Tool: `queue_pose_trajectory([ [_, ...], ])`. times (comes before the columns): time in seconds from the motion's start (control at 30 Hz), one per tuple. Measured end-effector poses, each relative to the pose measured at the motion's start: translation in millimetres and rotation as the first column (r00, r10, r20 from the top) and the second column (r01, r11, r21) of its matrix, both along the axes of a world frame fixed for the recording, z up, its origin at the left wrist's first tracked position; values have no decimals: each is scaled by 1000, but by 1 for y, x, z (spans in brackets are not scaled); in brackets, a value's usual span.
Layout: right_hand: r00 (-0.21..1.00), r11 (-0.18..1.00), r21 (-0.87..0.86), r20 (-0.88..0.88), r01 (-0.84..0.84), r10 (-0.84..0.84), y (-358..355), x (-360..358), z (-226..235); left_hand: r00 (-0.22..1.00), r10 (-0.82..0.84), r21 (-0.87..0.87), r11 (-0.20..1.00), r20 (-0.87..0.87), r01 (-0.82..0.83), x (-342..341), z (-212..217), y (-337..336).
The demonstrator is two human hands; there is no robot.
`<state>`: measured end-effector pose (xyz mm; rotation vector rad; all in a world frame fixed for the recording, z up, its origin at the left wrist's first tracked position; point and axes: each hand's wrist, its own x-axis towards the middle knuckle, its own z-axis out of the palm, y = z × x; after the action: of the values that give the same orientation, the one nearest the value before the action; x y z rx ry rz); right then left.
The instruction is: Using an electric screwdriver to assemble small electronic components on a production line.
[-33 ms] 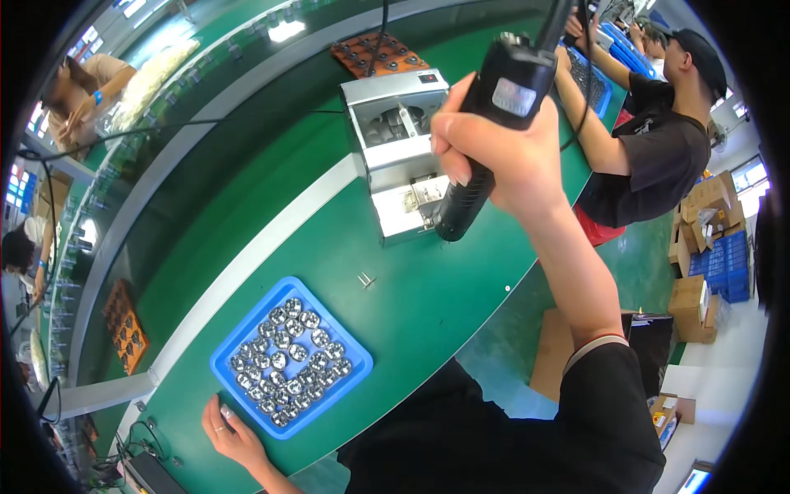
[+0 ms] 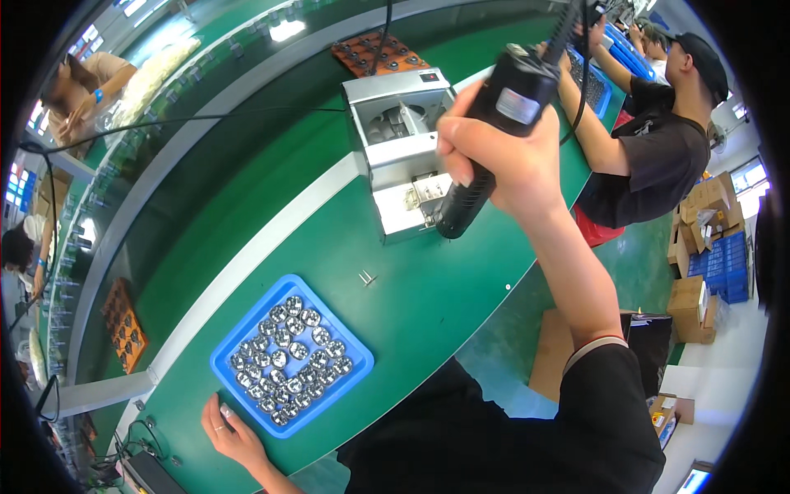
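- The right hand [image 2: 502, 160] is raised at about one o'clock in the view, its fingers [image 2: 461, 169] wrapped tight around a black electric screwdriver [image 2: 494, 123]
- The screwdriver hangs tilted, its cord running up toward twelve o'clock and its tip pointing down toward seven o'clock, over the front tray of a grey metal screw feeder box [image 2: 395, 156]
- Whether the tip touches the feeder box cannot be told
- The left hand [image 2: 234, 432] lies flat on the green bench [image 2: 428, 305] at about seven o'clock, fingers loosely spread and holding nothing, fingertips just beside the near corner of a blue tray [image 2: 239, 346]
- The blue tray sits at the seven o'clock side of the bench, filled with rows of small round silvery metal parts [image 2: 288, 358]
- Two small loose screws [image 2: 367, 278] lie on the bench between the tray and the feeder box
- An orange fixture board [image 2: 378, 53] with round parts sits at twelve o'clock beyond the feeder box; a second orange board [image 2: 123, 325] lies at nine o'clock, across the pale strip along the bench
- A co-worker in a black shirt [image 2: 658, 156] and black cap stands at two o'clock, arms reaching to blue trays there
- Cardboard boxes [image 2: 699, 247] are stacked on the floor at three o'clock
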<state>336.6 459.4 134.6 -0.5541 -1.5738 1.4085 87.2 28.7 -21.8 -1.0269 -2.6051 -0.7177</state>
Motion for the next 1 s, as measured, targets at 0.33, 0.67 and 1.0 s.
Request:
queue_pose_trajectory([
  [0.33,941,962,-267,-305,63,-146,7,31,-16,999,-36,72,997,9,36,-3,-20,1],
  [0.67,966,998,-18,-249,61,-64,-28,28,-23,1000,-21,101,995,17,20,-6,-31,-4],
  [1.0,938,996,-40,342,75,-57,-75,48,-41,998,30,283,959,-53,-14,6,-24,16],
])
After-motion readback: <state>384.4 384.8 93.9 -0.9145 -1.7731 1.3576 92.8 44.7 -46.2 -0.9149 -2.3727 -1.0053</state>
